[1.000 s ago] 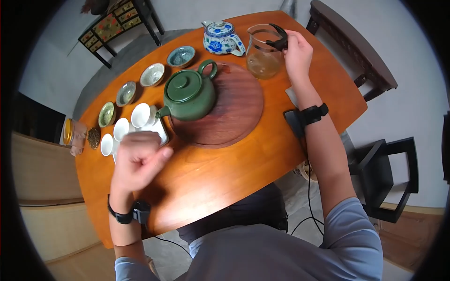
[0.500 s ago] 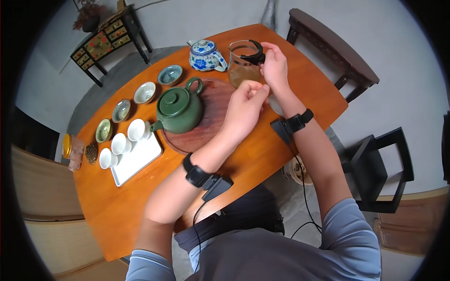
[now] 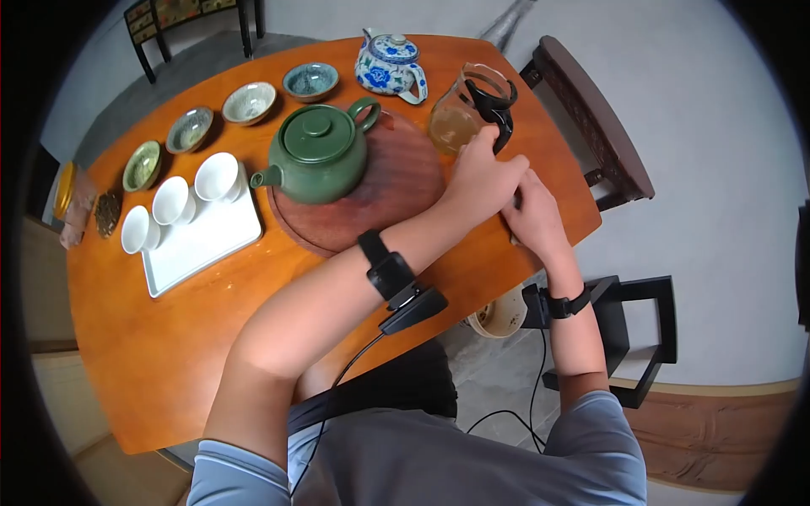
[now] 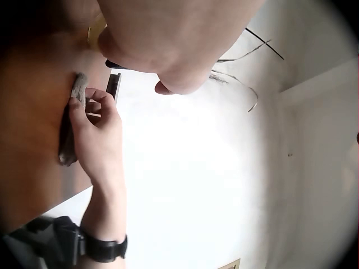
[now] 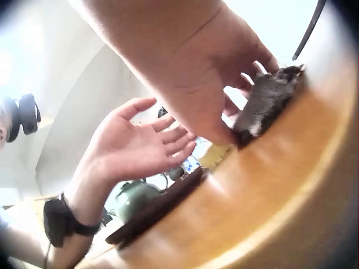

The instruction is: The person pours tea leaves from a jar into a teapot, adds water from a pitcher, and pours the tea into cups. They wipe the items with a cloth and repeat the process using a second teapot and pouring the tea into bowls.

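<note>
The glass pitcher of yellowish liquid stands right of the round wooden board, its black handle turned towards the person. At that handle is the left hand, its fingers loosely extended in the right wrist view; whether they touch it I cannot tell. Lower, by the table edge, the right hand pinches a grey folded cloth between thumb and fingers, also seen in the right wrist view as a dark grey cloth. On the board sits a green teapot.
A blue-and-white teapot stands behind the board. Several glazed bowls line the far left side. White cups stand along a white tray, near dark tea leaves and a yellow-lidded jar.
My right hand has let go of the pitcher's handle, moved down and taken hold of the grey cloth. The left hand has come across from the left to the handle, and the pitcher has turned.
</note>
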`<state>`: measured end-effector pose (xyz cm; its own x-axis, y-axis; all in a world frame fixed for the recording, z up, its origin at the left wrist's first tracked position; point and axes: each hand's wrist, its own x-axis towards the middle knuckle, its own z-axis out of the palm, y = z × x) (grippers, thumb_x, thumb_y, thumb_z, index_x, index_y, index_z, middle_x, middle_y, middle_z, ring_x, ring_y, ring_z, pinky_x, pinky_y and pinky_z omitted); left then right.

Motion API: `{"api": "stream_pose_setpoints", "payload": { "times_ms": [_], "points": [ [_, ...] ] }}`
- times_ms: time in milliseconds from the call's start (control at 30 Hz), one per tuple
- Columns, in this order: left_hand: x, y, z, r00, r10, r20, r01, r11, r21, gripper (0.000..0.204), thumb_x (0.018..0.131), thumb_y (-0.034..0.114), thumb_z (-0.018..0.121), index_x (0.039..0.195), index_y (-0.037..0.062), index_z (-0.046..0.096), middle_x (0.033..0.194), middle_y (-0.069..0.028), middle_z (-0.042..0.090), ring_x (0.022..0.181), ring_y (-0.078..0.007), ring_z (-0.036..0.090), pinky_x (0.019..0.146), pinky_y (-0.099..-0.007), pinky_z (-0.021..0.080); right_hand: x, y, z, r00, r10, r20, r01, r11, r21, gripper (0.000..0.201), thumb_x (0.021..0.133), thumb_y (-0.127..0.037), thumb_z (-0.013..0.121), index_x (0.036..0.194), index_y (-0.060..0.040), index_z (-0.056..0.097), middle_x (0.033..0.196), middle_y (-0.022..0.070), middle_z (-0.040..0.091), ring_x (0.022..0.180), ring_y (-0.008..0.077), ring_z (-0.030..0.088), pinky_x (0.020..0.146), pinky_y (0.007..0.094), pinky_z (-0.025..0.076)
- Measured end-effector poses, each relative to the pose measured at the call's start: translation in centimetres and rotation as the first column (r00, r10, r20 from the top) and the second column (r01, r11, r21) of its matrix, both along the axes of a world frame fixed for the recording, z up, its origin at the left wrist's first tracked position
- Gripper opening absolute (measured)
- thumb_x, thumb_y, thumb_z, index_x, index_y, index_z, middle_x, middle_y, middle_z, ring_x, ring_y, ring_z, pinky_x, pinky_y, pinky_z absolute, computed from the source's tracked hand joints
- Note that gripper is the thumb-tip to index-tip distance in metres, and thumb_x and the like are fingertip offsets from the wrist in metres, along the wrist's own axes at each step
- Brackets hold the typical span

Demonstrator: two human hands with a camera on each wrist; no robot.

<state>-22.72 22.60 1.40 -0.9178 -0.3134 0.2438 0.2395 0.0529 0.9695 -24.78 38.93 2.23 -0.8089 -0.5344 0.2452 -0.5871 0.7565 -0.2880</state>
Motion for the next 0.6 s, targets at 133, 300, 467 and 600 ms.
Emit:
{"api": "stream_pose_setpoints", "payload": {
  "times_ms": [133,300,467,600],
  "points": [
    [-0.3,0.0,1.5,0.991,-0.093,0.095,0.079,0.986,0.149,0.044,0.088,0.033,0.069,0.113,-0.0026,0.064,0.108,-0.0207,0.072,0.104,-0.0396,0.069,0.099,-0.0512,0.047,-7.1,1.1,-1.5,0.864,-0.007,0.504,0.295,0.817,-0.496,0.013,0.099,-0.01,0.062,0.11,-0.0037,0.066,0.099,0.0124,0.07,0.091,0.0236,0.072,0.078,0.038,0.057],
    [0.0,-0.4,1.9,0.99,-0.027,0.136,0.019,0.998,0.061,0.037,0.097,0.03,0.066,0.107,-0.0051,0.064,0.096,-0.0234,0.072,0.094,-0.036,0.072,0.084,-0.043,0.053,-14.2,-0.3,-0.1,0.611,0.562,0.557,0.553,0.2,-0.809,0.026,0.106,-0.02,0.051,0.113,-0.0003,0.067,0.105,0.0114,0.074,0.093,0.0256,0.073,0.082,0.0392,0.06],
    [1.1,-0.9,2.7,0.988,0.015,0.155,-0.017,1.0,0.008,0.041,0.101,0.033,0.061,0.113,-0.0068,0.061,0.106,-0.0334,0.07,0.108,-0.0489,0.066,0.093,-0.0516,0.051,-11.6,-7.8,1.3,0.613,0.638,0.465,0.509,0.131,-0.851,0.045,0.109,-0.039,0.05,0.121,0.0012,0.068,0.112,0.0122,0.076,0.101,0.0257,0.072,0.094,0.0356,0.057],
    [1.3,-1.1,2.6,0.989,-0.005,0.145,-0.005,0.998,0.067,0.044,0.102,0.035,0.06,0.113,-0.0067,0.062,0.108,-0.0341,0.069,0.109,-0.049,0.066,0.093,-0.0511,0.051,-13.8,-7.1,-3.9,0.8,0.4,0.446,0.435,0.124,-0.892,0.045,0.108,-0.037,0.047,0.12,0.0001,0.069,0.111,0.0097,0.075,0.099,0.0214,0.07,0.092,0.0357,0.056]
  ]
}}
